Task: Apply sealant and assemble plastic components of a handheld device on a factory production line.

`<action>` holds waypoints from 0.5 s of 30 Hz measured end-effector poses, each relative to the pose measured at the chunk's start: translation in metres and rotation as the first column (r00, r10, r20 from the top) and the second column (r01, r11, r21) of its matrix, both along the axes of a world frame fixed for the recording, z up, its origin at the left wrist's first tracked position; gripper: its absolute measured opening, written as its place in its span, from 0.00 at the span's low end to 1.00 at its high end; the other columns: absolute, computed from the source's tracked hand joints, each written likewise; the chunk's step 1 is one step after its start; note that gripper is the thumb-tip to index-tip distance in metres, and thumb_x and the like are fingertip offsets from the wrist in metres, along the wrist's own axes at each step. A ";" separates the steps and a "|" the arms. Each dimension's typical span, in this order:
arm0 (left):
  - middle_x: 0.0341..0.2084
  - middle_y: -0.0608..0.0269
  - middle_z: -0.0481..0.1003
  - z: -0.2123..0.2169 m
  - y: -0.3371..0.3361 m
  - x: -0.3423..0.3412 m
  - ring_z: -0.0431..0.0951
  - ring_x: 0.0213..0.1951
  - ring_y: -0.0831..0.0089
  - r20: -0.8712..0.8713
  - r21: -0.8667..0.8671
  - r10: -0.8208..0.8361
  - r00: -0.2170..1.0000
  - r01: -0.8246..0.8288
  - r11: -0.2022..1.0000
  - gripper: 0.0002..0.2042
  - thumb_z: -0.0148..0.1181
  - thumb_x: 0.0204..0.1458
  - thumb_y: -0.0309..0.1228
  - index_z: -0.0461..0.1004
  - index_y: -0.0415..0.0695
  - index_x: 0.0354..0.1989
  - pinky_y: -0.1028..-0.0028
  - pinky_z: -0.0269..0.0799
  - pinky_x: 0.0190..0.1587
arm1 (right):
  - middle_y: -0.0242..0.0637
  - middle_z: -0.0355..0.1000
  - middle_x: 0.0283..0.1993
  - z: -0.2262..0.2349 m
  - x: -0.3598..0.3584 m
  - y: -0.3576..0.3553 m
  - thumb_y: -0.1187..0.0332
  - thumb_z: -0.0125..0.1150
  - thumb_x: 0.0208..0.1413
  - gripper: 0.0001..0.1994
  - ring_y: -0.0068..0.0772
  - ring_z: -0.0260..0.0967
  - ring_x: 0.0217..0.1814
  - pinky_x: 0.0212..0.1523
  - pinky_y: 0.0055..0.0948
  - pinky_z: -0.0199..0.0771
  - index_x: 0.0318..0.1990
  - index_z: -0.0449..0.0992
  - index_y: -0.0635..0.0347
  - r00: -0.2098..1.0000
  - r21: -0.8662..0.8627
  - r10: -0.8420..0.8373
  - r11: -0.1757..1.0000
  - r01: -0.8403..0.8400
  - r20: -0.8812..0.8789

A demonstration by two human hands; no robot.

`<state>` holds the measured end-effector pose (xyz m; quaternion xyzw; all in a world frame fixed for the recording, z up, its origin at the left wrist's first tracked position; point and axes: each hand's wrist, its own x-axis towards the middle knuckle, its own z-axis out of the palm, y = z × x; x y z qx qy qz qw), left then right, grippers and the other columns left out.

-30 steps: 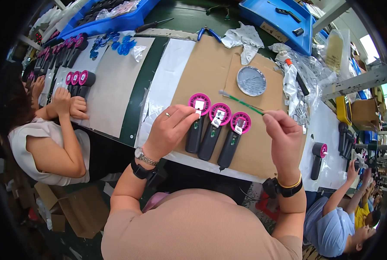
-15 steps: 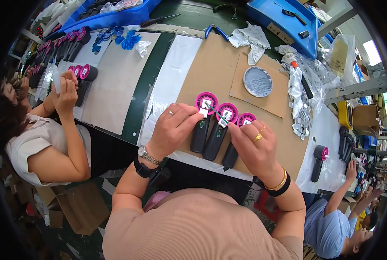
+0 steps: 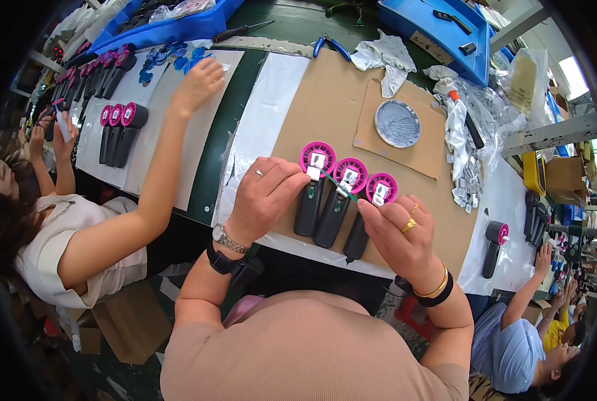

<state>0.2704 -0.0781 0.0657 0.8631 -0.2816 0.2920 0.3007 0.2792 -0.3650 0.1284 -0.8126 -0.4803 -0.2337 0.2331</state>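
Three black handheld devices with round pink finned heads lie side by side before me: a left device [image 3: 308, 215], a middle device [image 3: 332, 222] and a right device [image 3: 356, 237]. White patches with dark marks show on their heads. My left hand [image 3: 262, 200] pinches a small white square piece [image 3: 313, 173] at the neck of the left device. In my right hand [image 3: 399, 230], closed fingertips grip a thin green stick [image 3: 340, 188]. It slants over the middle device, its far tip near the white square piece. My fingers partly cover the right device.
Beyond the devices, a round dish of grey paste [image 3: 397, 124] sits on a cardboard piece [image 3: 368, 144]. Blue pliers [image 3: 332, 49], a white rag [image 3: 386, 61] and a blue bin [image 3: 439, 37] lie farther back. A co-worker's arm [image 3: 155, 180] reaches across the left table, beside three similar devices [image 3: 118, 137].
My right hand has shifted slightly right, and the stick's tip has drawn back from the left head's patch to its lower edge. The left co-worker's arm has reached out toward the blue pieces.
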 end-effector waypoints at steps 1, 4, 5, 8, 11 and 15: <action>0.41 0.58 0.82 0.001 0.000 0.000 0.82 0.43 0.57 0.009 -0.002 0.004 1.000 -0.004 1.000 0.12 0.74 0.54 0.18 0.83 0.40 0.46 0.61 0.77 0.45 | 0.31 0.65 0.32 -0.001 -0.001 -0.001 0.84 0.78 0.44 0.19 0.30 0.67 0.28 0.30 0.34 0.64 0.47 0.86 0.68 1.000 0.032 -0.007 0.999 0.008 -0.022; 0.41 0.58 0.82 0.003 -0.001 0.002 0.82 0.42 0.58 0.026 -0.004 0.009 1.000 -0.009 1.000 0.12 0.76 0.54 0.19 0.83 0.41 0.46 0.61 0.76 0.45 | 0.30 0.66 0.32 -0.005 -0.002 -0.001 0.84 0.79 0.44 0.19 0.30 0.67 0.29 0.29 0.34 0.64 0.47 0.87 0.67 0.999 0.056 -0.008 0.998 0.010 -0.050; 0.41 0.59 0.82 0.002 -0.002 0.002 0.82 0.43 0.59 0.034 -0.006 0.028 0.999 -0.028 1.000 0.12 0.76 0.54 0.20 0.83 0.41 0.46 0.61 0.76 0.45 | 0.30 0.67 0.32 -0.007 -0.002 -0.001 0.84 0.79 0.44 0.18 0.30 0.67 0.29 0.29 0.34 0.64 0.47 0.87 0.67 0.998 0.046 0.001 0.999 0.002 -0.056; 0.41 0.61 0.81 -0.001 -0.003 0.002 0.82 0.44 0.61 0.050 -0.007 0.063 0.997 -0.063 0.998 0.13 0.77 0.53 0.22 0.82 0.43 0.46 0.61 0.76 0.47 | 0.30 0.67 0.32 -0.008 -0.004 -0.001 0.84 0.79 0.45 0.18 0.31 0.68 0.29 0.29 0.34 0.64 0.46 0.87 0.66 0.998 0.041 0.008 0.999 -0.005 -0.070; 0.40 0.61 0.81 -0.002 -0.004 0.003 0.82 0.43 0.60 0.060 -0.033 0.086 0.994 -0.084 0.996 0.12 0.79 0.54 0.23 0.81 0.43 0.43 0.61 0.75 0.47 | 0.31 0.68 0.33 -0.008 -0.005 -0.003 0.84 0.79 0.46 0.17 0.32 0.68 0.29 0.29 0.35 0.65 0.46 0.87 0.66 0.997 0.047 0.009 0.999 -0.005 -0.083; 0.38 0.60 0.80 -0.005 -0.003 0.003 0.81 0.42 0.60 0.063 -0.041 0.091 0.994 -0.088 0.995 0.13 0.80 0.54 0.24 0.80 0.44 0.41 0.60 0.74 0.46 | 0.32 0.69 0.31 -0.009 -0.008 -0.007 0.83 0.80 0.50 0.15 0.29 0.69 0.30 0.30 0.31 0.65 0.46 0.88 0.65 0.989 0.125 -0.036 0.991 0.055 -0.147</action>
